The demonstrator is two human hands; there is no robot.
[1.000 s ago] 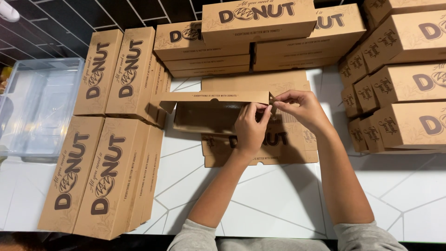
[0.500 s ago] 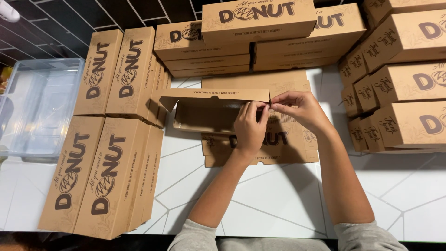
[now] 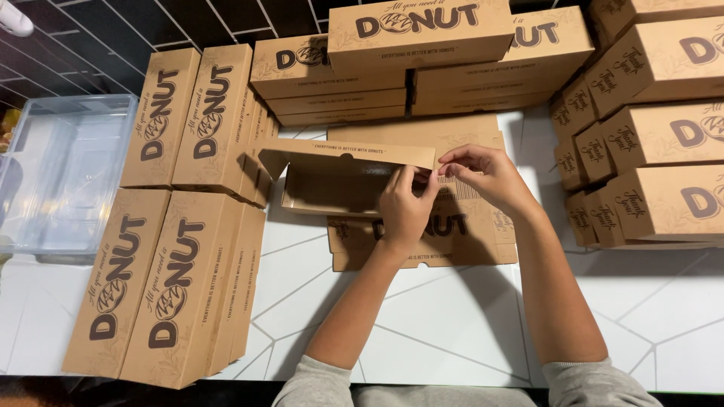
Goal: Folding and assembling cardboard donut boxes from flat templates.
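- At the middle of the surface [image 3: 452, 324], a half-folded brown cardboard box [image 3: 339, 185] sits open, its long front flap raised level and its right end held by both hands.
- Left hand [image 3: 403, 211]: grip narrow, fingers pinched on the box's right end corner, thumb side against the flap edge.
- Right hand [image 3: 486, 177]: grip narrow too, fingertips pinching a small tab at that same corner, touching the left hand's fingers.
- Under the box and hands, flat unfolded box blanks [image 3: 452, 245] lie stacked, dark lettering up, partly covered by the forearms.
- Just left of the open box, finished closed boxes stand on their sides in a row [image 3: 192, 117], the nearest touching the box's left end.
- Nearer the person on the left, another group of closed boxes [image 3: 162, 290] lies lengthwise, reaching the surface edge.
- Behind the box, a stack of closed boxes [image 3: 418, 45] several layers high blocks the far side.
- On the right, a further pile of closed boxes [image 3: 656, 136], end faces toward the hands, sits close beside the right forearm.
- Far left, a clear plastic bin [image 3: 64, 173] sits on the surface, well apart from the hands.
- Surface is white with thin grey geometric lines; the wall behind [image 3: 90, 30] is dark tile.
- Grey sleeves [image 3: 324, 384] show at the bottom edge.
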